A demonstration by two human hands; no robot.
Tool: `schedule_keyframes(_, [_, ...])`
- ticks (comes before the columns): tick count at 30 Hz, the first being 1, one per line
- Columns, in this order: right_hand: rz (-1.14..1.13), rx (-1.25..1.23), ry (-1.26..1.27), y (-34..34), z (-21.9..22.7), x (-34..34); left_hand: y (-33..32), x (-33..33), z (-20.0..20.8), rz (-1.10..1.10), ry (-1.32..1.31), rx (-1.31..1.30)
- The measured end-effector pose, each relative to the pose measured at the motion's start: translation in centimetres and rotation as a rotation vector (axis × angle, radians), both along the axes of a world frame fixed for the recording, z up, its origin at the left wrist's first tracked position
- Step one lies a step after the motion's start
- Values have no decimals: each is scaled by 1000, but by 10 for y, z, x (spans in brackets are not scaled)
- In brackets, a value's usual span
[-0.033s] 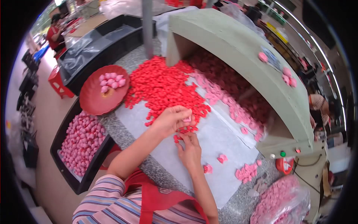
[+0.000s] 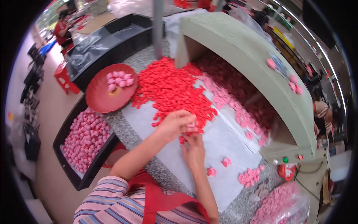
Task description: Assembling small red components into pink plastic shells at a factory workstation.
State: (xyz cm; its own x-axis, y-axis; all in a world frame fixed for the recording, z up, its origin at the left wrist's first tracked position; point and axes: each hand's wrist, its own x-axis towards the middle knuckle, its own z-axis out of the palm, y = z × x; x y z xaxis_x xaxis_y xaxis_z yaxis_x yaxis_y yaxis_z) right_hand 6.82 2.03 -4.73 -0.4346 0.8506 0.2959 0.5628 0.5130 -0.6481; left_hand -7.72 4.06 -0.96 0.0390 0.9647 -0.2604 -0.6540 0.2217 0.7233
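Note:
My left hand (image 2: 177,125) is closed in a pinch on a small pink piece (image 2: 191,125), above the white sheet (image 2: 149,128). Just below it my right hand (image 2: 194,151) has its fingers bent, the thumb and forefinger at a small red piece (image 2: 182,139). The two hands' fingertips almost meet, partly hiding what lies between them. Beyond them spreads a large heap of small red pieces (image 2: 167,87). Two loose pink pieces (image 2: 226,162) lie on the sheet right of my right hand, with a small pink pile (image 2: 250,177) farther right.
A red bowl (image 2: 99,100) with several pink balls stands at left, above a black crate (image 2: 82,183) full of pink-and-red balls. A pale arched housing (image 2: 238,35) covers more pieces. A grey post (image 2: 157,33) rises behind the heap. A plastic bag (image 2: 278,203) of pink pieces lies lower right.
The whole scene has shifted slightly to the right in the picture. Both hands keep nearly the same pose, with the pink piece still in my left hand.

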Motion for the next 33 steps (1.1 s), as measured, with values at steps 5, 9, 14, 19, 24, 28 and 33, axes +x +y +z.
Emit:
schedule_keyframes(5, [-65,-20,72,6,2,7,-35,15,-6,66,11,-23])
schedule_keyframes(9, [-228,-240,116,-2,14,41,-47,17,-5,-5,-289,67])
schedule_keyframes(14, [-321,-743,856,-28,55,90,-66,37,25,-231,-137,96])
schedule_keyframes(19, [-267,-498,983,-55,72,81,-73,66,22,-287,-63,67])
schedule_keyframes(24, [-360,-458,963,-64,81,88,-73,88,32,-234,156,288])
schedule_keyframes(28, [-285,-339,797,-72,87,97,-76,94,29,-230,163,267])
schedule_keyframes(33, [-235,-408,879,-77,90,99,-80,94,30,-166,268,321])
